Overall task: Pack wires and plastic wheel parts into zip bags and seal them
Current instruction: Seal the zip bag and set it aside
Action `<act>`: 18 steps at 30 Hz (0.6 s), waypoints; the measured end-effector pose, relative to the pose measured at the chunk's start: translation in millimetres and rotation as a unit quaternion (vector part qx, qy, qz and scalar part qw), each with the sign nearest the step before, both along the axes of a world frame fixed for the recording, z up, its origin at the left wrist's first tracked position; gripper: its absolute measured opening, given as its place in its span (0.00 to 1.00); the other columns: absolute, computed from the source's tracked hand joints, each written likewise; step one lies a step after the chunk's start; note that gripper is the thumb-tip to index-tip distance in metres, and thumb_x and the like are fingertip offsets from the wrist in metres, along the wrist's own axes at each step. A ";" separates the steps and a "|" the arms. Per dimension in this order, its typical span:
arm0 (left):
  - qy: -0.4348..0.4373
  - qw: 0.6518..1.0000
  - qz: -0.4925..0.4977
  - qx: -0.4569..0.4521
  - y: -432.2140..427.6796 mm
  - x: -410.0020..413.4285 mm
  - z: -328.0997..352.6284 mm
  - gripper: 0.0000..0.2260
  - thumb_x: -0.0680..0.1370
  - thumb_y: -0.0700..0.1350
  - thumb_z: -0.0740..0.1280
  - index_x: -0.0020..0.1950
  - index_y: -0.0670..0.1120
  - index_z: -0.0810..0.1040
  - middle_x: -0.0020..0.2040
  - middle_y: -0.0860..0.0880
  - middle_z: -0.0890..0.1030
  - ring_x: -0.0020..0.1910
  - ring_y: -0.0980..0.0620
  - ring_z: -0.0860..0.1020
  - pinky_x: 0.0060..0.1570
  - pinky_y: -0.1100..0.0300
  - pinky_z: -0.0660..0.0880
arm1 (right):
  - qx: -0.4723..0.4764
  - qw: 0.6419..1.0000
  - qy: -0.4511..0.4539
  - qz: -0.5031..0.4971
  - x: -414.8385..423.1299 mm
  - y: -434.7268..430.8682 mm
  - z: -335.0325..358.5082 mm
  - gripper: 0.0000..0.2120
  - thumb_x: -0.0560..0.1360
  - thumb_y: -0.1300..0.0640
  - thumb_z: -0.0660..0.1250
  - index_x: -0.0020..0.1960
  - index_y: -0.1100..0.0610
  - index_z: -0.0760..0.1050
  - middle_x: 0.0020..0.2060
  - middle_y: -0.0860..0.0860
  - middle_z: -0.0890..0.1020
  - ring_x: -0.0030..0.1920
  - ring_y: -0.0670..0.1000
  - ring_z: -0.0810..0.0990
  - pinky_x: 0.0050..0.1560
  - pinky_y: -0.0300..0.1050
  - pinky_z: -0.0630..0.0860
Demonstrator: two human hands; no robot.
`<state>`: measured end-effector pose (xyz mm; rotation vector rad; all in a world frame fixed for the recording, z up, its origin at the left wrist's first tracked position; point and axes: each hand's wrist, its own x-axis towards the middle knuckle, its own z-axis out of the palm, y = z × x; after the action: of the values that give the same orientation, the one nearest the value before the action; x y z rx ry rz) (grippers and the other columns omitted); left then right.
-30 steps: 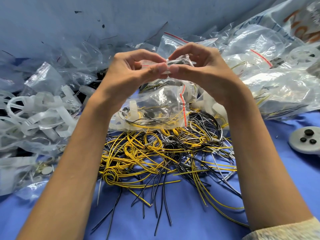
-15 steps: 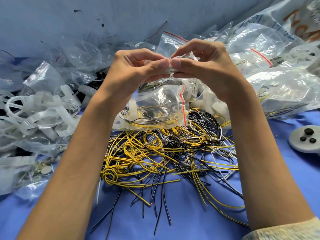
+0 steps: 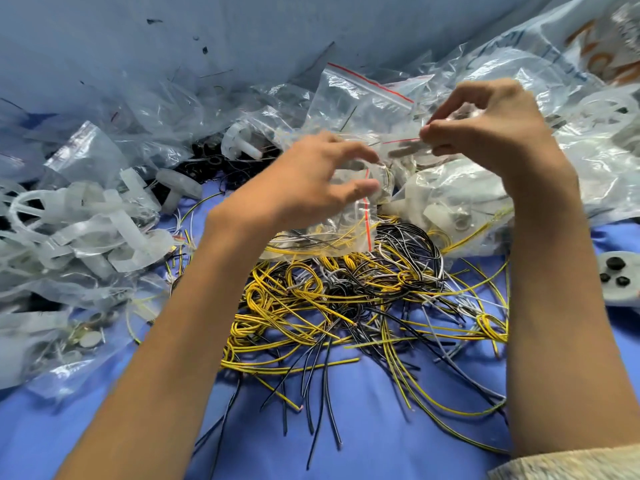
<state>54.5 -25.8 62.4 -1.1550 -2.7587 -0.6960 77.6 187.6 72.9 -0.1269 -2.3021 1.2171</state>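
Two hands up over blue cloth (image 3: 381, 445). Right hand (image 3: 491, 129): thumb and fingertips pinch top edge of one small zip bag (image 3: 398, 147), bag blurred, contents unclear. Left hand (image 3: 311, 188): fingers spread, loosely curved, gripping nothing, hovering just over second zip bag (image 3: 329, 233), which holds wires and lies on loose wire pile (image 3: 346, 306). Pile yellow, black, grey, too tangled to count. White plastic wheel parts (image 3: 86, 220) heaped left, uncountable. One grey disc (image 3: 620, 282) at right edge, three black knobs on top.
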 end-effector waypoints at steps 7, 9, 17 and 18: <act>0.044 0.979 0.022 -0.199 22.5 10.0 -22.9 0.21 0.76 0.63 0.60 0.53 0.48 0.81 0.55 0.45 0.75 0.57 0.45 0.72 0.57 0.49 0.71 | -0.007 0.982 -0.164 0.089 0.1 0.2 -7.2 0.05 0.68 0.67 0.73 0.39 0.61 0.79 0.37 0.62 0.82 0.31 0.48 0.83 0.41 0.38 0.82; 0.042 0.980 0.035 -0.192 19.5 6.9 -22.8 0.24 0.77 0.63 0.60 0.48 0.42 0.79 0.49 0.43 0.76 0.48 0.44 0.74 0.48 0.52 0.73 | 0.018 0.968 -0.197 0.157 1.6 -6.2 -8.9 0.06 0.68 0.66 0.74 0.44 0.63 0.80 0.39 0.59 0.82 0.33 0.47 0.83 0.38 0.34 0.80; 0.026 0.989 0.038 -0.140 12.9 5.9 -16.8 0.23 0.76 0.63 0.60 0.56 0.45 0.76 0.53 0.46 0.79 0.53 0.44 0.77 0.53 0.49 0.74 | 0.139 0.943 -0.197 0.229 -4.7 -34.7 -14.7 0.12 0.69 0.63 0.74 0.52 0.54 0.83 0.42 0.50 0.83 0.38 0.42 0.78 0.40 0.31 0.74; 0.030 0.989 0.041 -0.138 12.5 6.2 -15.1 0.22 0.76 0.63 0.60 0.56 0.46 0.76 0.54 0.47 0.79 0.53 0.45 0.77 0.53 0.49 0.74 | 0.139 0.943 -0.194 0.231 -6.3 -35.4 -15.3 0.13 0.69 0.63 0.74 0.52 0.54 0.82 0.43 0.50 0.83 0.40 0.43 0.78 0.45 0.36 0.75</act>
<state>60.7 -13.3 47.3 -1.0759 -2.8974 -0.2709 71.4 152.3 57.6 0.3225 -2.9418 1.1345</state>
